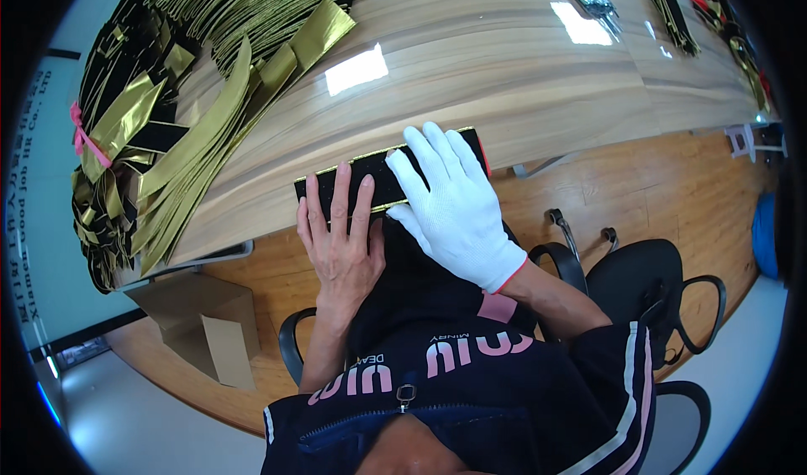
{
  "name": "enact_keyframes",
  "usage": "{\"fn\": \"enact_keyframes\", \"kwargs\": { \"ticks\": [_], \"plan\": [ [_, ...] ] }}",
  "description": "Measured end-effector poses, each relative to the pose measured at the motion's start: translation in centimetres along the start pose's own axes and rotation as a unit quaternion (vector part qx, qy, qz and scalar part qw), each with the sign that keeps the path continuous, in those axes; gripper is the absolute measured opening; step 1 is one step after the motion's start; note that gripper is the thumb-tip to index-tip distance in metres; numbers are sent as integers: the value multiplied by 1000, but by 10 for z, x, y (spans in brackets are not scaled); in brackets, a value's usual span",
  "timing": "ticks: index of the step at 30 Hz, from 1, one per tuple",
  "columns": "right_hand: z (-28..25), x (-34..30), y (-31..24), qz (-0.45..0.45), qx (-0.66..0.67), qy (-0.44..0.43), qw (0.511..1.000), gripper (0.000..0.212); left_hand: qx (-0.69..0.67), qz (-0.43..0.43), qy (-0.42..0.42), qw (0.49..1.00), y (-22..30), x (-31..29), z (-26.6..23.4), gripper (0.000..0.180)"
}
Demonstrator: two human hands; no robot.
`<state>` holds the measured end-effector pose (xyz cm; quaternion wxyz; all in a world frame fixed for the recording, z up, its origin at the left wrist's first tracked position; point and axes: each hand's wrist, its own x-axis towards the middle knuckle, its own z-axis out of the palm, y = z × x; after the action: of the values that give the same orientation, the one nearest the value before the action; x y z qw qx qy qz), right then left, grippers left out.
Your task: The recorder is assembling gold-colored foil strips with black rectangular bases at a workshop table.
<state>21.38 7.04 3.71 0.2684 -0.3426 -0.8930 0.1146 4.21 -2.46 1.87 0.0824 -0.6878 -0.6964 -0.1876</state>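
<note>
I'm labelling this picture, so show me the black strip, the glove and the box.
Black strip (384,182): head view, on its dark face near the middle.
Glove (462,204): head view, on its white back.
Box (226,350): head view, on its pale flap.

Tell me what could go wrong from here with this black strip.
The black strip lies at the near edge of the table, so it might slip off if both hands ease up. The white-gloved right hand may grip differently from the bare left hand, so the strip could skew. The gold strips at left reach the edge too and might slide down.
</note>
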Motion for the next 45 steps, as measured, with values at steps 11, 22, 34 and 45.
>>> {"fn": "enact_keyframes", "kwargs": {
  "ticks": [11, 22, 34, 45],
  "plan": [
    [2, -1, 7, -19, -14, -13, 1000, 60, 3, 17, 6, 1000, -2, -1, 2, 77],
    [-30, -15, 37, -13, -22, 48, 999, 66, 22, 8, -11, 1000, -2, 0, 2, 78],
    [-34, -27, 60, -39, -71, 19, 997, 65, 66, 28, -5, 997, -2, 0, 4, 76],
    [-36, -24, 66, -56, -47, 14, 997, 57, 53, 20, 1, 998, -2, 0, 5, 67]
  ]
}}
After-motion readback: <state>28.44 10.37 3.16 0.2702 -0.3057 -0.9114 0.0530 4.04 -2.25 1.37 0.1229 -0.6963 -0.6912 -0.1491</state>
